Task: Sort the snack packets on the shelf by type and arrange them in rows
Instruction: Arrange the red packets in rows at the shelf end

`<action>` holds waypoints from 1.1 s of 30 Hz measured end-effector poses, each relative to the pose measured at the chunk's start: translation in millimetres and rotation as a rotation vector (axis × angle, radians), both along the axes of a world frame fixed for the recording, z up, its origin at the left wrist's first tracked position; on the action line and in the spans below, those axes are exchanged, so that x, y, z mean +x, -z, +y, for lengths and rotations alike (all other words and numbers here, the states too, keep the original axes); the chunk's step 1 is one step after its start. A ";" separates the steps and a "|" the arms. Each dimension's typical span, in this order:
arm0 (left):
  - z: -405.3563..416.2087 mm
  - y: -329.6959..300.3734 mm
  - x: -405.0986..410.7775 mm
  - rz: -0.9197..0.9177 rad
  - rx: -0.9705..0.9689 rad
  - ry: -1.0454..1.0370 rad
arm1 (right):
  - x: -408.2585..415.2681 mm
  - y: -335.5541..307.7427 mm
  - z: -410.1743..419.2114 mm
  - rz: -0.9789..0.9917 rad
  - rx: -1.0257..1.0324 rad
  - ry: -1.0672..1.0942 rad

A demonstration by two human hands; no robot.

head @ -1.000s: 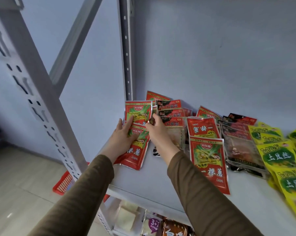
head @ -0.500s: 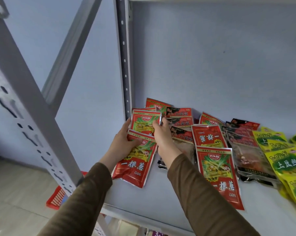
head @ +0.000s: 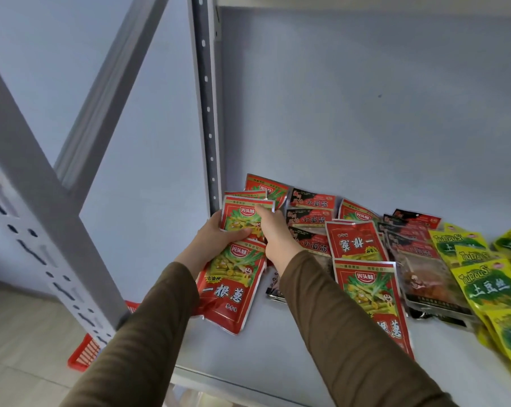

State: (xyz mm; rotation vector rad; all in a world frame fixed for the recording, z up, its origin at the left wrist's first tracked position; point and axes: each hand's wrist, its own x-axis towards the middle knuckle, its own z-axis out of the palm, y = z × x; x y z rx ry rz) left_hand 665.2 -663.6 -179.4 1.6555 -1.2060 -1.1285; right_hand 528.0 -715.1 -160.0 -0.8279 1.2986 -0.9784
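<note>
Sorting partly done on the grey metal shelf [head: 277, 362] — left hand [head: 216, 236] and right hand [head: 273, 230] both gripping a red foil snack packet [head: 239, 218] at the back-left corner, red, black-and-red packets [head: 311, 220] and yellow-green packets [head: 489, 286] loosely grouped, overlapping — no tidy rows yet.

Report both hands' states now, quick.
Left hand: grips the red snack packet, thumb across its front.
Right hand: fingers on that packet's top edge; grip cannot be told.

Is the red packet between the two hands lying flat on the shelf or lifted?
Lifted and tilted: the red packet stands propped against the left hand, its top edge raised above the packets behind.
</note>
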 end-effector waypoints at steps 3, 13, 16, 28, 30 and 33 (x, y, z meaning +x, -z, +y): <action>-4.9 -0.7 0.9 0.039 0.022 0.053 | -7.5 -3.3 -4.8 -0.083 0.043 -0.040; -10.4 1.8 6.3 0.128 0.034 0.059 | -18.3 5.7 -16.0 -0.232 0.052 -0.148; -11.1 2.1 5.9 0.152 0.035 0.029 | -16.1 3.1 -16.3 -0.222 0.023 -0.137; -14.1 -6.0 1.9 0.166 0.030 0.010 | -15.9 -1.7 -19.6 -0.175 0.021 -0.117; -12.9 -1.4 2.6 0.170 0.049 0.009 | -16.3 0.1 -15.0 -0.181 0.048 -0.103; -10.7 2.6 1.0 0.187 0.068 0.002 | -16.4 2.7 -8.3 -0.192 0.089 -0.071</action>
